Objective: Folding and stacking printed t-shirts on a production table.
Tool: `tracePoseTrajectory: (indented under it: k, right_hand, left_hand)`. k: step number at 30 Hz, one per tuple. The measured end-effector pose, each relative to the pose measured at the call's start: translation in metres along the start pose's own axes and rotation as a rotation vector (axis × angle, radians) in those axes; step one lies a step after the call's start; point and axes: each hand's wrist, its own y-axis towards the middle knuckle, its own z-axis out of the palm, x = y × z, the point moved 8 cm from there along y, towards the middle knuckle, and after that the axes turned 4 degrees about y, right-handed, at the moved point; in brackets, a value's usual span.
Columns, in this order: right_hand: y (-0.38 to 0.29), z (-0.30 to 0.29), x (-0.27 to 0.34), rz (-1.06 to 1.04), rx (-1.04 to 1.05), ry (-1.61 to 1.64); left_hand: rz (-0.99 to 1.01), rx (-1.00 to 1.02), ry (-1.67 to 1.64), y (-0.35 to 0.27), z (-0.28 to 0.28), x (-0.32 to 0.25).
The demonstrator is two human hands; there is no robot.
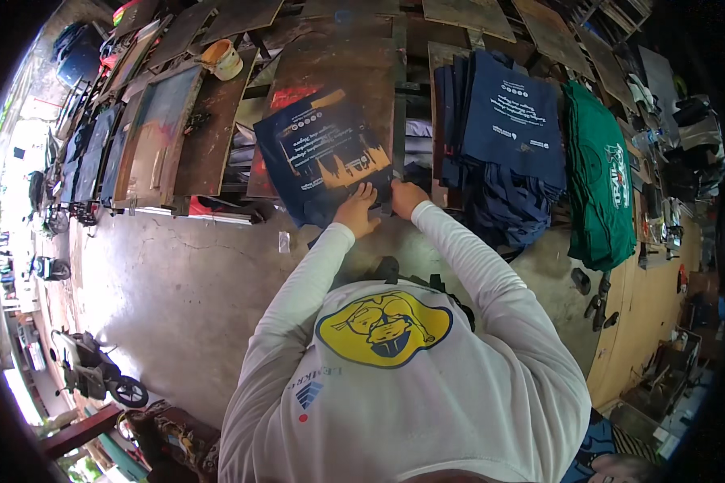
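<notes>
A dark blue fabric bag with white print and orange patches lies at an angle over a brown wooden board. My left hand rests on the bag's near edge, its fingers spread. At the bag's near right corner is my right hand, fingers curled at the edge; whether it pinches the cloth is hidden. To the right, a stack of dark blue printed bags lies on another board, with bunched handles hanging at its near side. A folded green printed cloth pile is beside that stack.
Left of the board, a framed printing screen lies near a stained plastic bucket. Under the boards sit folded pale cloths. Sandals lie on the concrete floor at right; a motorcycle stands at left. Part of another person shows at bottom right.
</notes>
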Motion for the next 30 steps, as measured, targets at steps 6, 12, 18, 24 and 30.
tracePoseTrajectory:
  k: [6,12,18,24,30]
  right_hand:
    - [0.008,0.006,-0.004,-0.009,0.003,0.016]
    - [0.003,0.052,-0.036,0.014,0.267,0.312]
    - [-0.030,0.029,-0.051,0.050,0.013,0.540]
    - [-0.060,-0.027,-0.039,0.150,-0.070,0.785]
    - [-0.044,-0.031,-0.016,0.021,-0.114,0.805]
  left_hand:
    - [0.004,0.028,0.022,0.002,0.001,0.001]
    - [0.036,0.062,0.057,0.004,-0.002,-0.001]
    - [0.056,0.082,0.076,0.005,-0.002,-0.002]
    - [0.058,0.083,0.072,0.003,-0.002,-0.003]
    - [0.018,0.099,0.102,0.002,0.000,-0.006]
